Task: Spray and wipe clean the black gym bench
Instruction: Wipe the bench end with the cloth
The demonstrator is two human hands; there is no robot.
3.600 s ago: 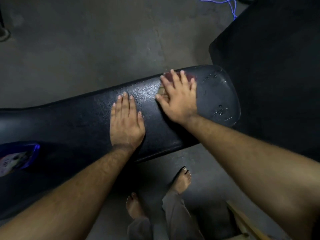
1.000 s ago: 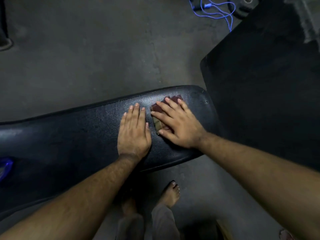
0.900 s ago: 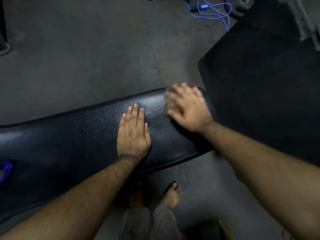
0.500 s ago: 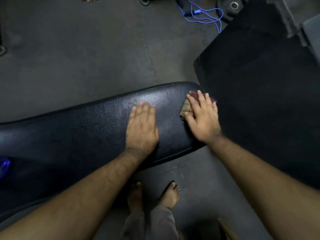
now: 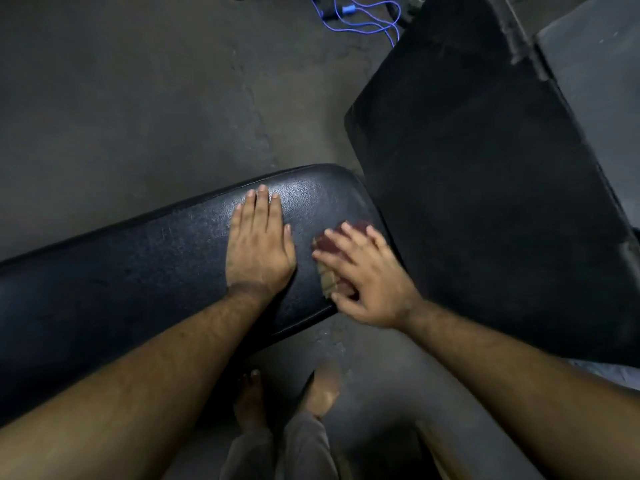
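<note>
The black gym bench runs from the left edge to a rounded end near the middle of the head view. My left hand lies flat on the pad, fingers together, holding nothing. My right hand presses a dark red and tan cloth flat onto the bench's right end, near its front edge. Most of the cloth is hidden under the fingers and palm. The spray bottle is out of view.
A large black mat or pad lies right beside the bench's end. A blue cable curls on the grey floor at the top. My bare feet stand under the bench's front edge. A wooden edge shows at the bottom right.
My right hand has slid the cloth from the bench's far right tip back toward the front edge. My left hand has stayed flat on the pad. The view has shifted slightly.
</note>
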